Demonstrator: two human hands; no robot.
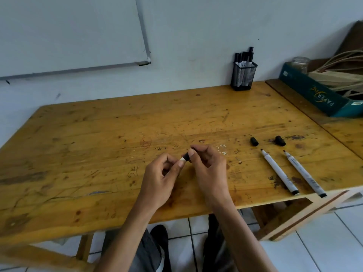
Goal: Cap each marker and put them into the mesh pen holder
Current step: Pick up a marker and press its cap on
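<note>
Head view, the only one. At the centre of the frame, just above the table [98, 134]: gripping a marker [183, 159] inside the curled fingers of the left hand [163, 173], with only a short white stretch of barrel showing. Pinching the black cap [187, 156] at that marker's end between thumb and fingertips of the right hand [208, 163]. Cannot tell whether seated fully or only started onto the tip.

At the right of the frame, near the table's front edge: a first bare marker [280, 172] and a second bare marker [305, 174], side by side, not touching, tips pointing up-frame. Just above them, a near loose cap [254, 141] and a far loose cap [280, 140], apart from each other and from the tips.

Up-frame, right of centre, against the wall: the mesh pen holder [244, 76], upright, with several capped markers [244, 57] standing in it.

Probably light, stiff, smooth plastic, and apt to roll on the wood. Best taken at mid-barrel, clear of the inked tip. For a cap, pinch near the closed end and push straight along the barrel. Lower into the holder vertically and gently; likely light enough to tip if knocked.

Upper left: a whiteboard [68, 32]. Far right: a green cardboard box [310, 91].
</note>
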